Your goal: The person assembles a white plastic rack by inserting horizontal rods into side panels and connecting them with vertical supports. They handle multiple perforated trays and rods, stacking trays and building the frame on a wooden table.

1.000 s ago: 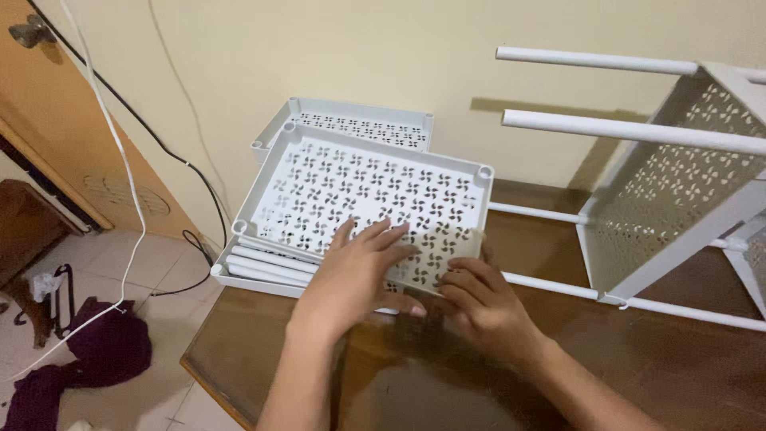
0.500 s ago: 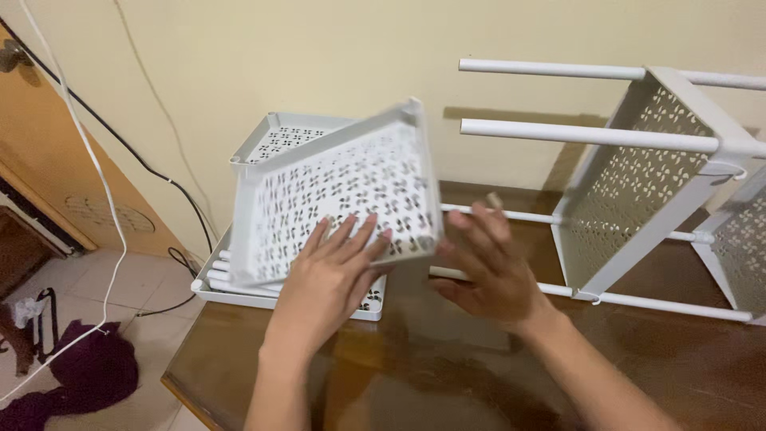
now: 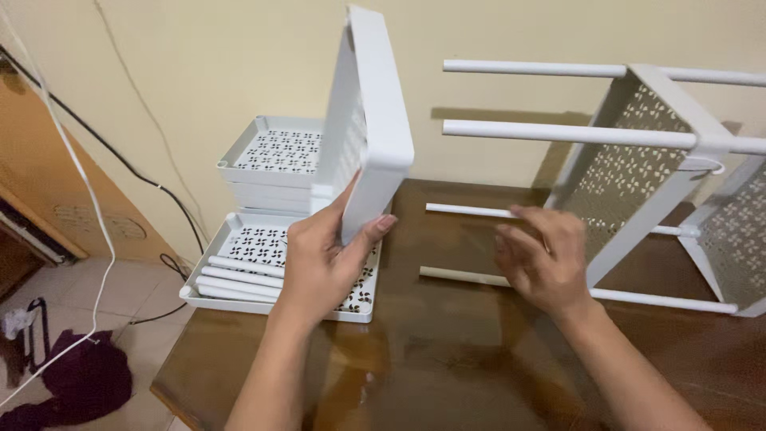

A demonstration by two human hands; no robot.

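- Your left hand clamps the lower corner of a white perforated tray, held on edge above the table.
- Your right hand hovers, fingers spread apart, holding nothing, just beside the white rack lying on its side.
- Another tray holding white tubes lies flat below.

Two bare hands, left hand, right hand, forearms unsleeved, no rings

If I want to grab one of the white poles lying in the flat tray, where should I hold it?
Grip a white pole near its middle, probably reaching down from above. The poles lie flat, side by side in the flat tray, whose raised rim blocks a sideways reach. The round shape suits fingers wrapped across it. The left hand, holding the upright shelf, hangs close by.
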